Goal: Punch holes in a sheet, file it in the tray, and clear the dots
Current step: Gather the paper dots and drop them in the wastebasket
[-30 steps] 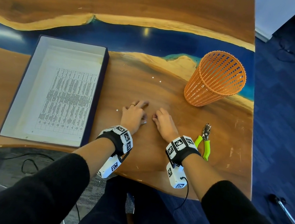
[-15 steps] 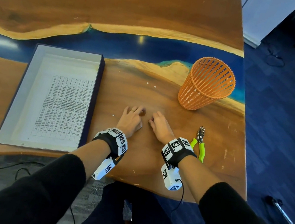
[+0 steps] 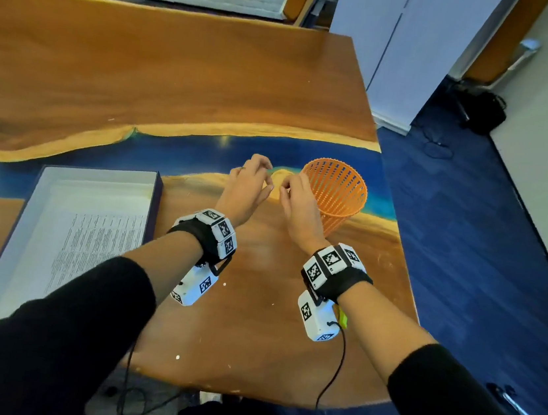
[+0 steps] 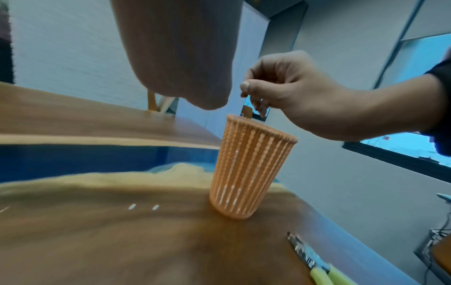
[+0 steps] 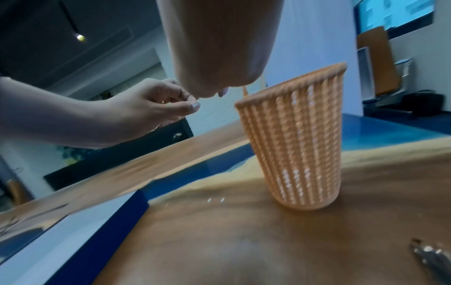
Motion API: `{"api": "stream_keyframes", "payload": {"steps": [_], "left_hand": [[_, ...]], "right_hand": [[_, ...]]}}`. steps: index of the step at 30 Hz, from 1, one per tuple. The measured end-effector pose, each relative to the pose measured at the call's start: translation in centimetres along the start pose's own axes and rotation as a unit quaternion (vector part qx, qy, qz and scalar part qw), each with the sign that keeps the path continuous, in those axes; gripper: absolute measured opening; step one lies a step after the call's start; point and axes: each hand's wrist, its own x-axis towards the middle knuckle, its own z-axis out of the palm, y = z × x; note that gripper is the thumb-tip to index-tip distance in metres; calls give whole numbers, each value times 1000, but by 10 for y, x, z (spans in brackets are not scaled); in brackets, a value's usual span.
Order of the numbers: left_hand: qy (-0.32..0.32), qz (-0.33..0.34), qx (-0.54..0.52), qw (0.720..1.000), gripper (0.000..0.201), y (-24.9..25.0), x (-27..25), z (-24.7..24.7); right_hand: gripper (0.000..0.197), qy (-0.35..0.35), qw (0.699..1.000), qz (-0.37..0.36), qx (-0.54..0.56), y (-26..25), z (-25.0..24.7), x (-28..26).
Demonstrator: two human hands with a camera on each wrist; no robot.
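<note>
- Pinching thumb against fingertips, the right hand [image 3: 296, 198] hangs in the air just beside the near-left rim of the orange basket [image 3: 339, 194]; what it pinches is too small to make out, though a paper dot seems likely.
- Beside it, on the side away from the basket, the left hand [image 3: 249, 187] is raised too, its fingers curled with thumb near forefinger; whether anything lies between them cannot be told.
- Neither hand is over the basket's mouth yet; in the left-wrist view the right hand's fingertips [image 4: 256, 105] sit above and just short of the rim.
- The printed sheet [image 3: 96, 240] already lies in the tray [image 3: 155, 206], well left of the basket, so punching and filing look done; the step in hand is judged to be clearing the dots.
- Loose dots [image 3: 178, 356] remain on the table [image 3: 179, 68] nearer the person than the basket, and two more [image 4: 144, 207] lie left of its base.
- The green-handled punch [image 4: 319, 268] rests on the near side of the basket.
- The next move likely calls for carrying each pinch over the rim, then releasing; the slotted walls could let dots slip through.
</note>
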Motion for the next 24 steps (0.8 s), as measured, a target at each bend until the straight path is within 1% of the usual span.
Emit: {"api": "stream_keyframes", "payload": {"steps": [2, 3, 5, 7, 9, 11, 15, 18, 22, 24], "left_hand": [[-8, 27, -20, 999, 14, 19, 24, 0], [-18, 40, -25, 999, 13, 30, 34, 2], [-52, 49, -38, 997, 10, 47, 48, 8], [-89, 39, -55, 994, 6, 60, 57, 13], [-108, 28, -69, 991, 2, 68, 62, 17], [-117, 25, -71, 990, 0, 71, 64, 18], [-118, 19, -68, 991, 8, 71, 64, 18], [-114, 15, -73, 991, 12, 70, 64, 17], [-105, 5, -89, 991, 4, 68, 64, 15], [-98, 1, -101, 990, 6, 67, 63, 14]], "right_hand": [[10, 45, 998, 33, 12, 12, -23, 8], [10, 53, 997, 53, 6, 21, -34, 11], [10, 40, 994, 100, -25, 41, -47, 15], [9, 17, 988, 144, -60, 58, -57, 17], [10, 2, 983, 170, -72, 67, -65, 17], [13, -6, 981, 178, -78, 71, -70, 16], [19, -14, 980, 185, -71, 70, -76, 15], [15, 0, 980, 187, -69, 67, -76, 15], [7, 28, 983, 173, -55, 65, -75, 16], [6, 37, 985, 161, -50, 64, -74, 17]]}}
